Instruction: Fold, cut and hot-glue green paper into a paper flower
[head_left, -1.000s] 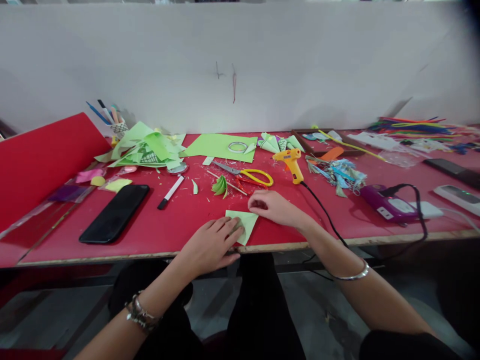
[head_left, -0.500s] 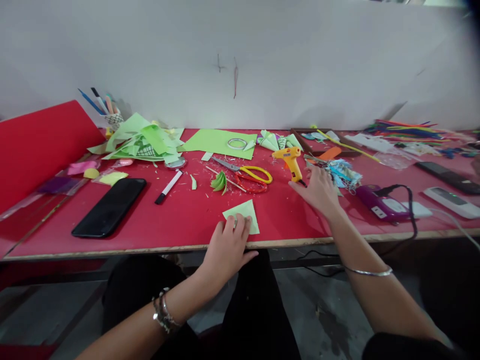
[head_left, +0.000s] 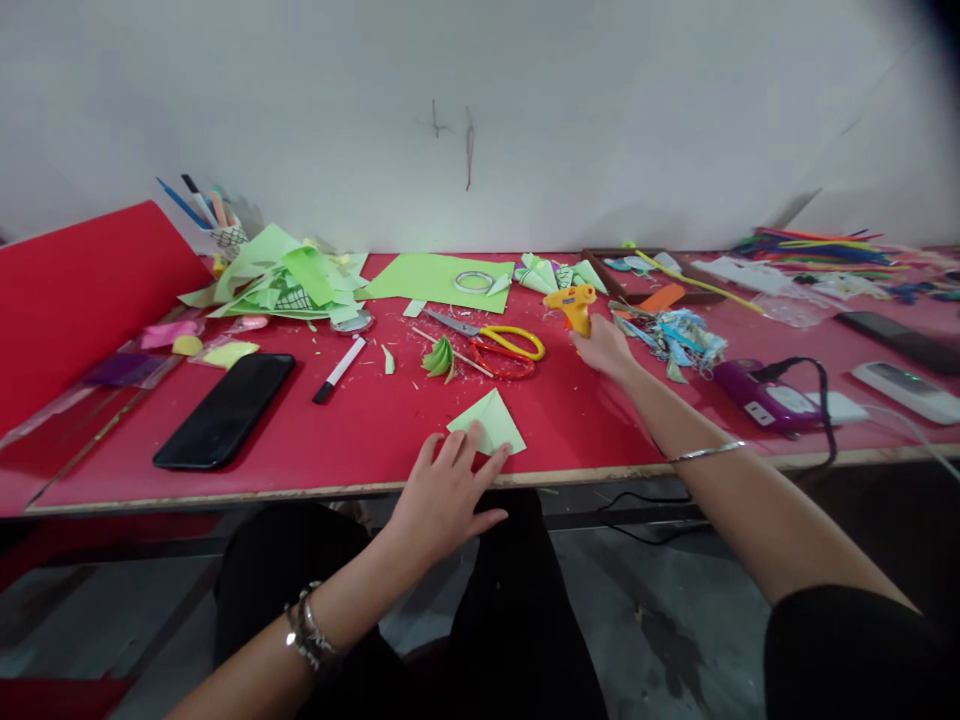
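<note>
My left hand (head_left: 444, 495) lies at the table's front edge, fingers apart, with its fingertips on a small light green paper piece (head_left: 491, 418) that has a crease. My right hand (head_left: 606, 348) is closed around the handle of a yellow glue gun (head_left: 574, 305), whose nozzle points left. Scissors (head_left: 499, 348) with one yellow and one red handle lie between the hands, beyond the paper. A folded green paper shape (head_left: 439, 358) and a thin stick (head_left: 472, 366) sit beside them.
A black phone (head_left: 229, 412) and a marker (head_left: 339, 370) lie to the left. Green paper scraps (head_left: 285, 275) are heaped at the back, near a tape roll (head_left: 474, 282). On the right are a bundle of blue strips (head_left: 686, 342), a purple power adapter (head_left: 761, 395) and its cable.
My right hand has moved left and closed on the glue gun's handle. My left hand has drawn back slightly, exposing more of the green paper, which has turned a little.
</note>
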